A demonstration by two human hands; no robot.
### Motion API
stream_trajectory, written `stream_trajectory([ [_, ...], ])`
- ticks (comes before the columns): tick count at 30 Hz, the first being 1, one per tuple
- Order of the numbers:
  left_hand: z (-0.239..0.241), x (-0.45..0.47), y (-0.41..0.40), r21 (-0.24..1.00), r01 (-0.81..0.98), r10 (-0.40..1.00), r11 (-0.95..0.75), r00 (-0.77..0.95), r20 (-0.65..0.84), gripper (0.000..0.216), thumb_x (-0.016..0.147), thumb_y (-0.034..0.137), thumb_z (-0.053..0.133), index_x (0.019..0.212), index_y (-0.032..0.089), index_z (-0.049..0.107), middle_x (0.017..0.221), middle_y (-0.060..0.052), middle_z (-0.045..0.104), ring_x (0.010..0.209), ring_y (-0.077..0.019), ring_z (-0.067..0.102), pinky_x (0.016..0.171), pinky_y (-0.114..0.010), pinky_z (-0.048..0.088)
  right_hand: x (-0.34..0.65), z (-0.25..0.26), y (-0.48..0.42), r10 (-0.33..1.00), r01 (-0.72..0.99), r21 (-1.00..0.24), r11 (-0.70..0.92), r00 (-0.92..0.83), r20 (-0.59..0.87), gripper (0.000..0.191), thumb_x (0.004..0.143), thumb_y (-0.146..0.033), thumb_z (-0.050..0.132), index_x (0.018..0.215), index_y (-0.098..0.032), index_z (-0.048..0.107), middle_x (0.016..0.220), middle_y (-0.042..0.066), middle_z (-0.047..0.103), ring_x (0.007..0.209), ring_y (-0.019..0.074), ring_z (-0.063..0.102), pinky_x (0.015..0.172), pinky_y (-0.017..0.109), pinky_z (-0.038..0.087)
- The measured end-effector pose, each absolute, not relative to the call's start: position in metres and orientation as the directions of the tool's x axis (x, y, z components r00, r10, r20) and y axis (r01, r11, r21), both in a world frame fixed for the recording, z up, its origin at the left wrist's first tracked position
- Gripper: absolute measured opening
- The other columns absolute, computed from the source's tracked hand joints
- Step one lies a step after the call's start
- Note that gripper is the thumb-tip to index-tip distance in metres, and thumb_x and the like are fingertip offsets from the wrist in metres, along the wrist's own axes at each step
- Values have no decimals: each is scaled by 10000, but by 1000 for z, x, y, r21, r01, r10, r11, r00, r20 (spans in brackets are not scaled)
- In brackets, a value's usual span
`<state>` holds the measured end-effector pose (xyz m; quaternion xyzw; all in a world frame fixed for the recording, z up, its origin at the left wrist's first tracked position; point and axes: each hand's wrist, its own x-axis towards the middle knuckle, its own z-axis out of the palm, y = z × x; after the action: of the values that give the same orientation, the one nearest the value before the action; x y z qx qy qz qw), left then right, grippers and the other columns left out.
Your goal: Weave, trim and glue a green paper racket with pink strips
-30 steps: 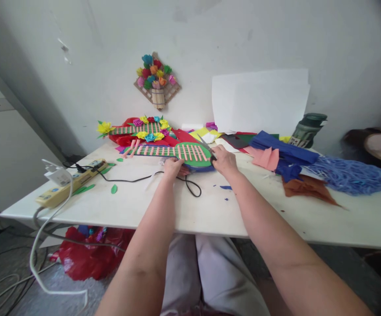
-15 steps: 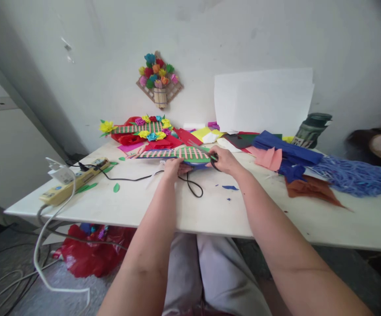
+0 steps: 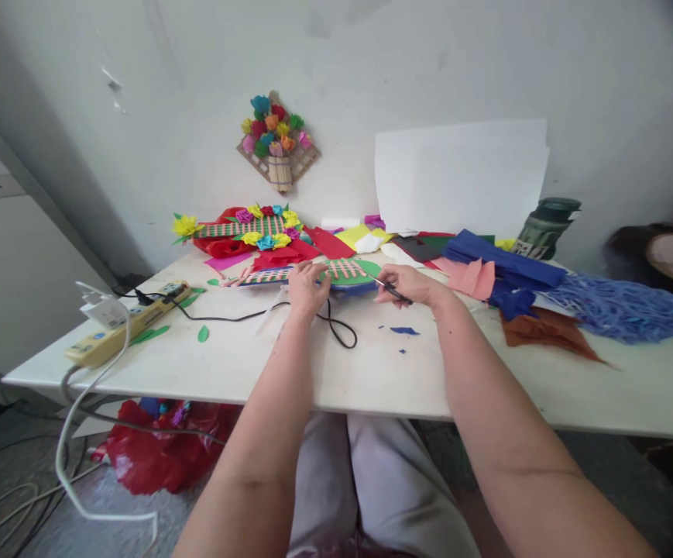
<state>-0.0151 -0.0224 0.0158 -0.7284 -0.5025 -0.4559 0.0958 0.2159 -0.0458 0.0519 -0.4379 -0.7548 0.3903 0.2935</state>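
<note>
Table (image 3: 324,380) against the wall; woven mat (image 3: 345,271) at its middle, left hand (image 3: 307,287) holding the near edge; right hand (image 3: 409,284) just right of the mat, scissors (image 3: 393,290) in it; cord (image 3: 339,329) looped in front of the mat, running left to the power strip (image 3: 127,322) at the left edge; flower piece (image 3: 243,226) behind the mat; paper sheets (image 3: 458,178) leaning on the wall, jar (image 3: 542,229) to their right; paper pile (image 3: 487,267) right of the hands; bag (image 3: 162,449) under the table.
</note>
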Motion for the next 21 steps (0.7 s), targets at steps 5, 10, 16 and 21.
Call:
stream_trajectory([
  [5, 12, -12, -23, 325, 759, 659, -564, 177, 731, 216, 742, 275, 528, 890, 196, 664, 899, -47, 659, 978, -192, 527, 937, -337, 335, 220, 51, -50, 805, 438, -887, 144, -574, -153, 381, 576, -295, 740, 829, -174, 482, 920, 65, 638, 449, 78, 565, 352, 174, 400],
  [10, 14, -13, -25, 383, 723, 657, -574, 129, 742, 244, 679, 203, 535, 887, 210, 662, 952, -25, 648, 997, -190, 514, 932, -314, 343, 220, 43, -44, 777, 400, -911, 97, -603, -182, 526, 621, -291, 723, 1101, -226, 517, 1141, 97, 575, 485, 77, 594, 374, 179, 441],
  [16, 22, -32, -27, 753, 615, 524, -233, -573, 630, 266, 697, 127, 376, 702, 213, 627, 744, -22, 617, 840, -176, 544, 834, -294, 390, 214, 39, -45, 804, 253, -964, 88, -589, -81, 794, 701, -279, 654, 1367, -321, 223, 1054, 58, 633, 392, 46, 519, 354, 179, 425],
  [21, 33, -48, -37, 896, 440, 582, 60, -745, 326, 270, 667, 120, 375, 636, 228, 620, 755, -25, 646, 829, -195, 564, 779, -310, 401, 201, 30, -41, 842, 187, -978, 98, -539, -19, 741, 687, -272, 651, 1343, -259, 306, 840, 10, 665, 332, 41, 440, 304, 172, 369],
])
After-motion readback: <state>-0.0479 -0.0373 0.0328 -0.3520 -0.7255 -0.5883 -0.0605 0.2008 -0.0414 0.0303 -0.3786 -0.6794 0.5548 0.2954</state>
